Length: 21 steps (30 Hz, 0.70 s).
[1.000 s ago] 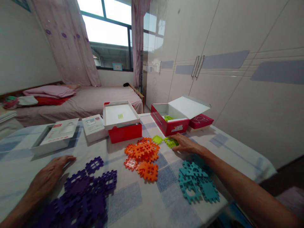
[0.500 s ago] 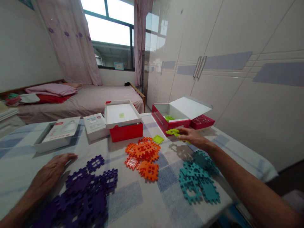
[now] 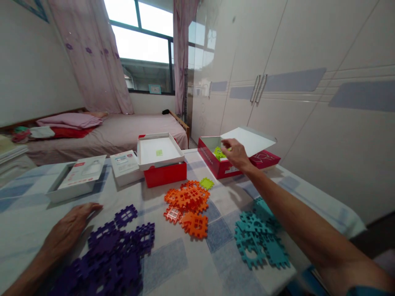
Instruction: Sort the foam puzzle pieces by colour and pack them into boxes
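Note:
My right hand is over the open dark red box, fingers curled but thumb and fingertips apart. Lime green interlocking plastic tiles lie inside the box, right by the fingertips. A bit of green shows between thumb and fingers, seemingly part of that pile. My left hand rests on the tablecloth with fingers stretched out, beside a heap of purple interlocking tiles. Orange tiles are heaped mid-table, with a single lime tile at their far edge. Under my right forearm lie teal tiles, partly covered.
A red box with a white tray-like lid stands at the table's far side. To its left are a white box and an open white carton. Behind are a bed and a tall wardrobe.
My right hand has moved from the box's front, where it held lime green tiles, up and over the box; the tiles now lie inside it. My left hand has stayed in place.

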### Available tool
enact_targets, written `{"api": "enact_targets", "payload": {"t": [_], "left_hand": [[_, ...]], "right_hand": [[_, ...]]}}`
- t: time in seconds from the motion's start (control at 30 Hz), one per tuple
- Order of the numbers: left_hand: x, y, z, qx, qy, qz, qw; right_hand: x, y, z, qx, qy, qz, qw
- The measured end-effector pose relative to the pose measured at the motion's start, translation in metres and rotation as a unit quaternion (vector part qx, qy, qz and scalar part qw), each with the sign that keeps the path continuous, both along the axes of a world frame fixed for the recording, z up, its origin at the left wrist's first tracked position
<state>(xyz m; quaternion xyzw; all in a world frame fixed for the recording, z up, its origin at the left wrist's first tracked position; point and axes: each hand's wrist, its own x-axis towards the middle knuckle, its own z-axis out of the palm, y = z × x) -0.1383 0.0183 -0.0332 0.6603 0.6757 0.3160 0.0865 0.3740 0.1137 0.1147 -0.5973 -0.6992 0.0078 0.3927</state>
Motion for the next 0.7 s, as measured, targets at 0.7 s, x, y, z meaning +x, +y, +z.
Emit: {"api": "enact_targets", "payload": {"t": [0.7], "left_hand": [[-0.009, 0.006, -0.009, 0.003, -0.027, 0.014, 1.0]], "right_hand": [[-0.02, -0.041, -0.071, -0.183, -0.302, 0.133, 0.926]]}}
